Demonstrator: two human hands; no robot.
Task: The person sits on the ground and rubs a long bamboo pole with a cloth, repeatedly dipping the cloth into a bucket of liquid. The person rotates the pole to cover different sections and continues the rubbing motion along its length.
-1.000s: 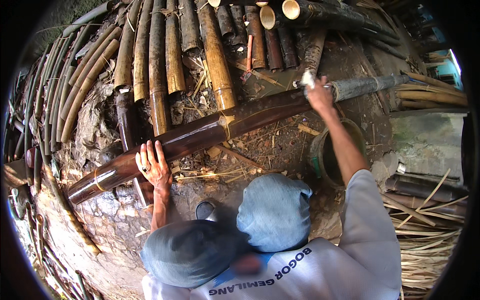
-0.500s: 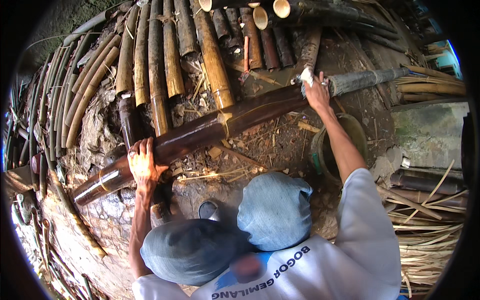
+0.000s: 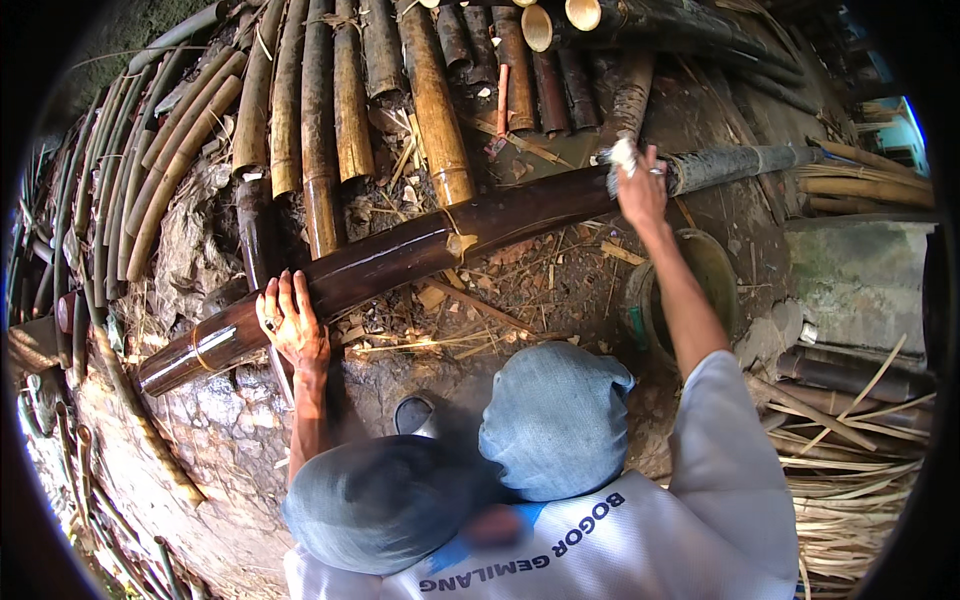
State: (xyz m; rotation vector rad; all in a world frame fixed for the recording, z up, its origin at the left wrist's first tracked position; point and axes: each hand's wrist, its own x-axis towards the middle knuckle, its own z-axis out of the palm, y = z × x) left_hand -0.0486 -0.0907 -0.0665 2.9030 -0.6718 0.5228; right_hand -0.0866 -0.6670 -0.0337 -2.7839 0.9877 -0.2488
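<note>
A long, thick bamboo pole (image 3: 400,258) lies slantwise before me, from lower left to upper right. Most of it is dark brown, wet and shiny; its right end is dull grey. Flat on the pole's near side, toward its left end, rests my left hand (image 3: 296,322), open, with the fingers stretched upward. My right hand (image 3: 643,190) is closed round a white, ragged scrubbing wad (image 3: 622,156), pressed on the pole where brown meets grey. The wad is partly hidden by the fingers and blurred, so its exact kind is unclear.
Several bamboo poles (image 3: 322,130) lie side by side beyond, some under the long pole. A round bucket (image 3: 640,290) stands below my right forearm. Split strips (image 3: 860,510) pile at right, near a concrete block (image 3: 855,275). Chips litter the ground around my knees.
The long pole has turned about its length; its pale node mark sits lower. My left hand has shifted from gripping over the pole to lying along its near side. My right hand stays near the same spot.
</note>
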